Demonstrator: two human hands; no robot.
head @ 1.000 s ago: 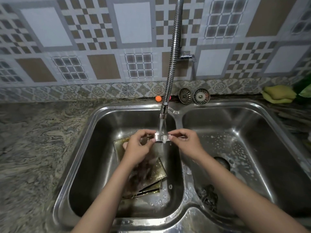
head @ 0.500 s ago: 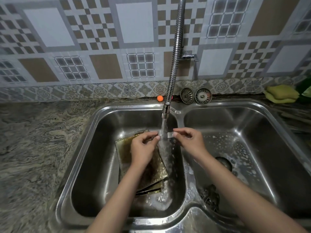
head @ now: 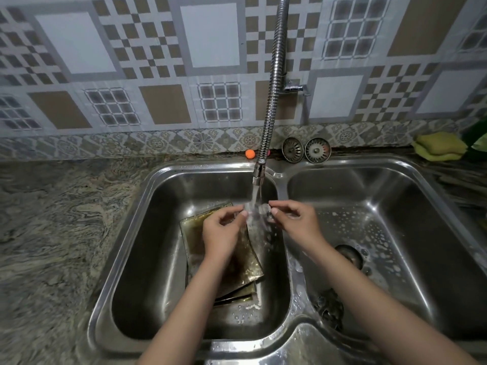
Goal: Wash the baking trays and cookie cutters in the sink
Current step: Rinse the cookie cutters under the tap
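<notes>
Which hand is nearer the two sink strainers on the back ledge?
Right. The right hand is below the strainers, nearly in line; the left hand is further left, past the water stream.

A speckled granite countertop fills the left of the frame and carries a steel double-basin sink. Along its back edge, at upper centre, sit a small orange ball and two round metal strainers, side by side. At far right lies a yellow-green sponge.
</notes>
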